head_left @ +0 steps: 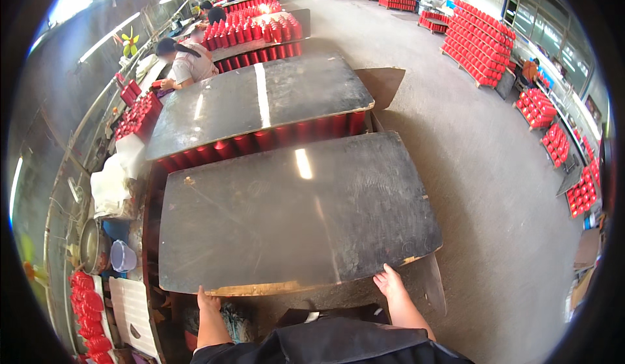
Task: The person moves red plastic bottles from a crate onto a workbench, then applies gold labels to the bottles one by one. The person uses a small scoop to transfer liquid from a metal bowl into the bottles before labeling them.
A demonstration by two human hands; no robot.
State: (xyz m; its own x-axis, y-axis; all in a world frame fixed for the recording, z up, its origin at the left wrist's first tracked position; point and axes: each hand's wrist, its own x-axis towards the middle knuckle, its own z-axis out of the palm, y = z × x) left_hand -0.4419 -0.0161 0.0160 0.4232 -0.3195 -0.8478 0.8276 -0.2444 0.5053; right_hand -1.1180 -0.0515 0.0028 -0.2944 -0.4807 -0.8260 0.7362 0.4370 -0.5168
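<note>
A large dark board [293, 221] with a worn, pale wooden front edge lies flat in front of me. My left hand [208, 302] grips its front edge near the left corner, thumb on top and fingers hidden beneath. Toward the right end of the same edge, my right hand [389, 282] is closed on the board, its fingers partly under the rim. Just beyond lies a second dark board [228, 107], resting on rows of red bottle-shaped pieces [263, 139].
At the left stand a lilac bucket [122, 256], a metal basin [96, 245] and red pieces [86, 308]. A co-worker [189, 63] sits beyond the second board. Stacked red pieces [478, 42] line the right side of the concrete floor [495, 188].
</note>
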